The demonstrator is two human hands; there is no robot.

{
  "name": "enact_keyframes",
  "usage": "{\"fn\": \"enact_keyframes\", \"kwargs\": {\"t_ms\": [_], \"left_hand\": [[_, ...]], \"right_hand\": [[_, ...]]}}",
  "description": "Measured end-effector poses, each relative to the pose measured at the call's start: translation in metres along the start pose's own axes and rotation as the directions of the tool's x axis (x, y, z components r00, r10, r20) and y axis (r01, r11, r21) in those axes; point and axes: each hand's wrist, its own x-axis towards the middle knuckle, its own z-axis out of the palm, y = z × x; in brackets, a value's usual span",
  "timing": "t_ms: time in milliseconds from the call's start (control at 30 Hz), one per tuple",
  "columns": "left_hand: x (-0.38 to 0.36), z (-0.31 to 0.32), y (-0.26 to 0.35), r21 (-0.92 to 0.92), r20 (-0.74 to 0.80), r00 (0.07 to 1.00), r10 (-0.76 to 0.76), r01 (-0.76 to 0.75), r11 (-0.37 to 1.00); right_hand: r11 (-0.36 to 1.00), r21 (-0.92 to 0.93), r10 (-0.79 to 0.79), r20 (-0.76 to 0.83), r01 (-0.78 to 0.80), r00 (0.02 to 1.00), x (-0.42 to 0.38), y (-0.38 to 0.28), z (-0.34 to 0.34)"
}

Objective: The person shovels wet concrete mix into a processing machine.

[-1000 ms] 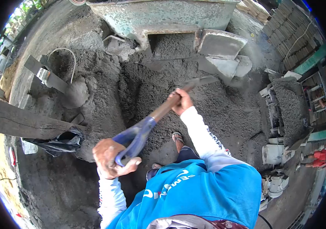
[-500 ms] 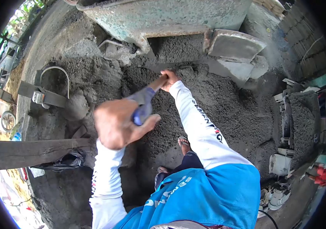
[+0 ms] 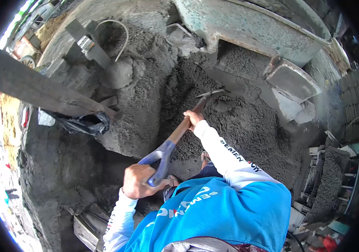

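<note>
The left hand grips the shovel at its blue handle; the right hand grips the wooden shaft (blade probably touching the grey pile).

Ground: grey, caked in cement dust, daylit.
Top: pale green mixer trough, worn and stained.
Left: dark wooden beam crossing, black plastic bag beneath its end.
Right: stacked block moulds.
</note>
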Motion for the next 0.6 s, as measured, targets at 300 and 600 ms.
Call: {"fn": "enact_keyframes", "kwargs": {"t_ms": [300, 600], "left_hand": [[-0.144, -0.032, 0.06, 0.147, -0.224, 0.904, -0.365, 0.401, 0.904], [-0.077, 0.056, -0.014, 0.267, -0.473, 0.791, -0.389, 0.549, 0.792]], "right_hand": [[0.903, -0.424, 0.036, 0.228, 0.066, 0.973, -0.096, 0.066, 0.133], [0.743, -0.66, 0.03, 0.202, 0.113, 0.979, 0.08, 0.127, 0.13]]}}
